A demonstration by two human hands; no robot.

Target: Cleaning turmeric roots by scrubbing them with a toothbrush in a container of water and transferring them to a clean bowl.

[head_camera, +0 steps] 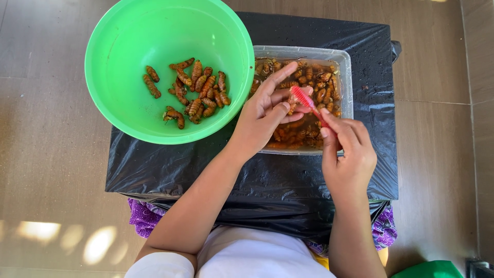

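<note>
My left hand (265, 116) pinches a small orange-brown ridged root piece (292, 108) between thumb and fingers, over a clear rectangular tub (346, 67). The tub holds brownish water and several more such pieces. My right hand (347, 154) grips a red toothbrush (307, 102), whose bristled head rests against the held piece. To the left, a large green bowl (123, 108) contains several similar root pieces (198, 92) lying dry in its bottom.
Bowl and tub stand on a low surface wrapped in wet black plastic sheeting (257, 180). Beige floor tiles (46, 154) surround it. Purple patterned fabric (141, 216) shows at my knees, and a green object (429, 269) lies at the lower right.
</note>
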